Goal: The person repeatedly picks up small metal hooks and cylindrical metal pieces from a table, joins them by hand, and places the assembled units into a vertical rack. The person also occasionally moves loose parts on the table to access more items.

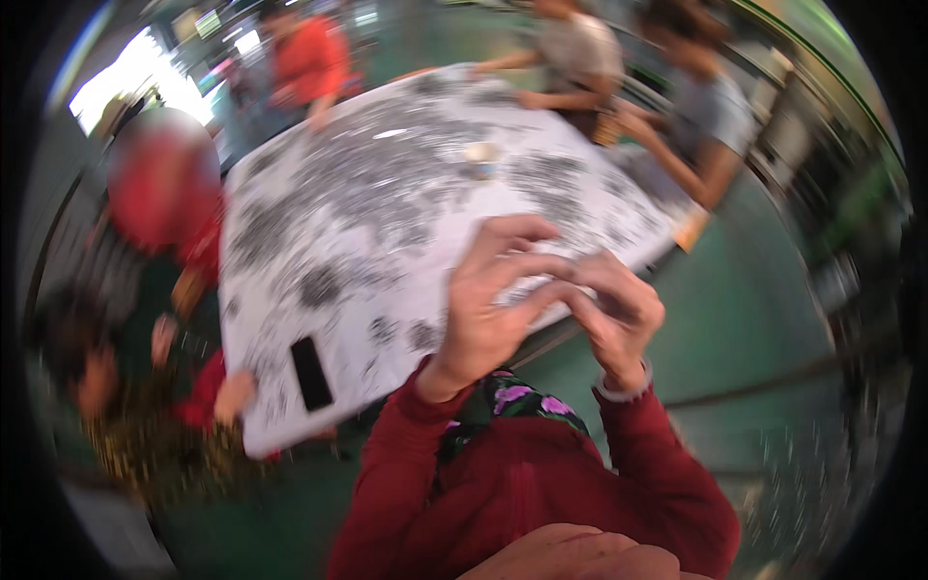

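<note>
My left hand point(498, 300) and my right hand point(617, 307) meet in front of me, raised above the near edge of a white table point(387, 372). Thumb and finger of each are pinched, tip to tip with the other hand. Whatever sits between the fingertips is too small and blurred to make out. Piles of small dark pieces point(324, 285) lie scattered over the tabletop beyond my hands; motion blur hides their kind. A pale bracelet circles my right wrist.
A black phone point(311, 373) lies near the table's left corner. A small cup-like container point(480, 159) stands farther back. Several people sit around the table, some with hands on it. An orange-yellow item point(690, 232) is at the right corner. Green floor point(764, 300) surrounds the table.
</note>
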